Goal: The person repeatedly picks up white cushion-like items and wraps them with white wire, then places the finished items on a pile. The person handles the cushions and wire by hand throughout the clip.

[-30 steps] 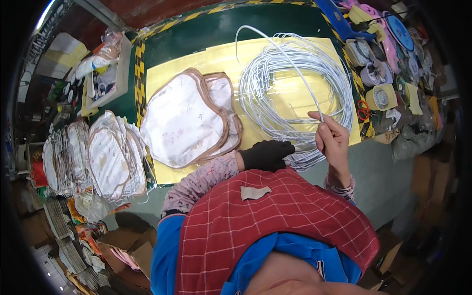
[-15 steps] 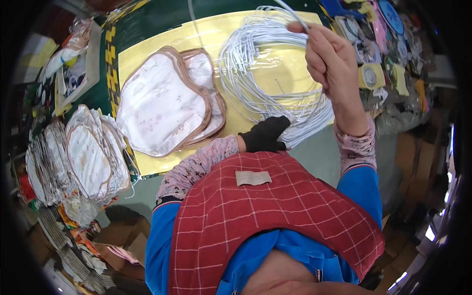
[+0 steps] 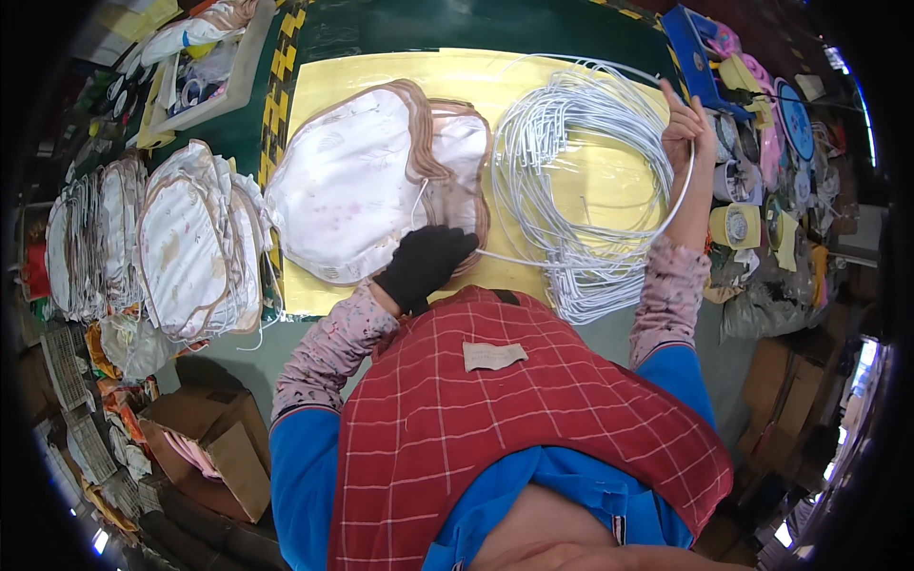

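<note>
My left hand (image 3: 428, 264), in a black glove, is closed on a length of white wire (image 3: 519, 259) at the front of the stacked fabric pieces. A short end of this wire sticks up past the glove over the fabric. The wire bows out to the right and up to my bare right hand (image 3: 682, 138), whose fingers are partly curled around it. Between my hands lies a large coil of white wires (image 3: 533, 143). The white floral fabric pieces with brown edging (image 3: 347, 181) lie in two overlapping stacks at left.
A yellow sheet (image 3: 400, 67) covers the green table (image 3: 381, 30). More edged fabric pieces with wires (image 3: 186, 243) stand at the left. A white tray (image 3: 214, 105) holds small items. A blue bin (image 3: 690, 48) and clutter stand at right; a cardboard box (image 3: 209, 447) is lower left.
My left hand has moved left from the coil to the fabric stacks, drawing a wire with it. My right hand has moved to the right, with the wire now bowed between both hands.
</note>
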A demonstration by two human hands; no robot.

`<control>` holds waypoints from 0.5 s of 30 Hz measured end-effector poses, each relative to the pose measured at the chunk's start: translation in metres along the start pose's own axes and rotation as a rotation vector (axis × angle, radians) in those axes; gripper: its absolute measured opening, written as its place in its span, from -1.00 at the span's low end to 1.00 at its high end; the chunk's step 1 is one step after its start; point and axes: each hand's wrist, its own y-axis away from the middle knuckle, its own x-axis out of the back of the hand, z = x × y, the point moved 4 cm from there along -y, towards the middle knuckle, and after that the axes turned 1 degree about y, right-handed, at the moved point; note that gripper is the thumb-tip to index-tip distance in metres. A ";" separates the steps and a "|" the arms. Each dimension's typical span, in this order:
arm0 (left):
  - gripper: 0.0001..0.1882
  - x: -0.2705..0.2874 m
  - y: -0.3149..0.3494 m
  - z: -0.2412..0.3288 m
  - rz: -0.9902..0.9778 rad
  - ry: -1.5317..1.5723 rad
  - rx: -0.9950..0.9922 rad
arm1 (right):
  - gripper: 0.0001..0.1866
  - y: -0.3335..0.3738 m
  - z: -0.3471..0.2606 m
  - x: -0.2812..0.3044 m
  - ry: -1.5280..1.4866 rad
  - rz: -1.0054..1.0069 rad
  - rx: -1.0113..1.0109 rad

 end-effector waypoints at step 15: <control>-0.59 0.043 -0.037 -0.158 0.149 0.073 0.239 | -0.51 0.066 0.095 -0.083 1.296 0.190 0.511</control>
